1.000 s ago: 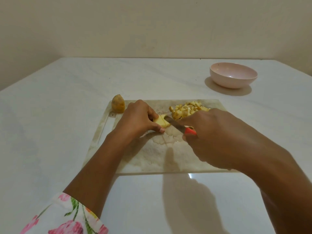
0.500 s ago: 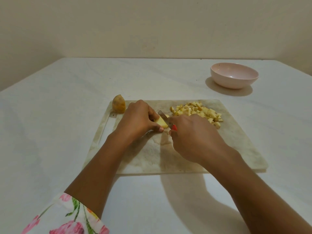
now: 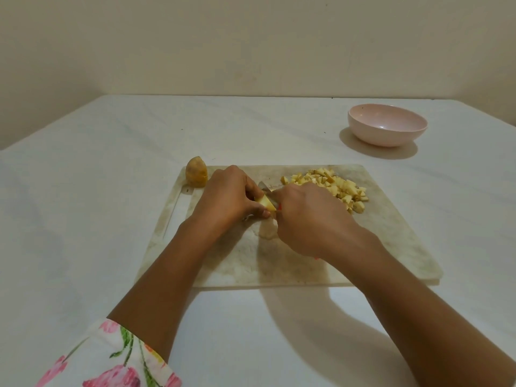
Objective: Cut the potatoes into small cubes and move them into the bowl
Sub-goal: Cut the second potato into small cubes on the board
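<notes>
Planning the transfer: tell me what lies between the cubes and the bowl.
Nothing: the head view shows only the board edge and bare table between cubes and bowl.

Surface (image 3: 92, 219): white, faintly veined like marble, glossy. It fills the lower view and runs back to a cream wall (image 3: 251, 46). Two things lie directly on it.

Cutting board (image 3: 391, 247): pale, mottled, rectangular, lying flat near centre, long sides across the view, handle slot along its left end.

Bowl (image 3: 388, 139): pink, shallow, upright, far right, well apart from the board and beyond its far right corner. Soft shadow falls to its near left.

Potato half (image 3: 196, 174): stands at the board's far left corner. On board or on surface, cannot tell.

Bright sheen on the surface just before the board's near edge.
</notes>
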